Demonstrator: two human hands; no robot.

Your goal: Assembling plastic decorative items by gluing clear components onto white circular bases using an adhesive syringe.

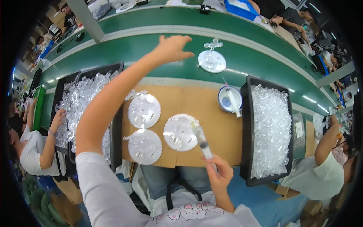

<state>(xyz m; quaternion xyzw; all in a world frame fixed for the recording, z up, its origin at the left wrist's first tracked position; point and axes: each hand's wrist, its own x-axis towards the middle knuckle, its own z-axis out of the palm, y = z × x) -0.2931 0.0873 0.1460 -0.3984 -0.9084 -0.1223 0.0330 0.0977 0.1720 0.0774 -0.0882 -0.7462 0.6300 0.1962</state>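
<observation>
Trays first: a black tray (117, 125) heaped with clear plastic pieces sits at your far left, and a neighbour's hand (57, 120) rests in the pieces at its outer edge. Your left hand (172, 48) is stretched out over the green conveyor belt (159, 45), fingers spread and gripping nothing, just left of a round silver disc with a clear cross (212, 59) standing upright on it. That disc rests on the belt, apart from your fingers.

On the brown cardboard tabletop (193, 100) lie three more silver discs: upper disc (144, 111), lower disc (145, 146), and a third disc (180, 132) to their right. Your right hand (218, 176) is closed around the barrel of a syringe (201, 139), whose tip points up and left over the third disc's right edge.

Further right, a small white and blue cup (227, 99) holds a second syringe leaning in it. Beside it stands another black tray (245, 151), filled with clear pieces. A second neighbour's arm (327, 142) shows at the far right.
</observation>
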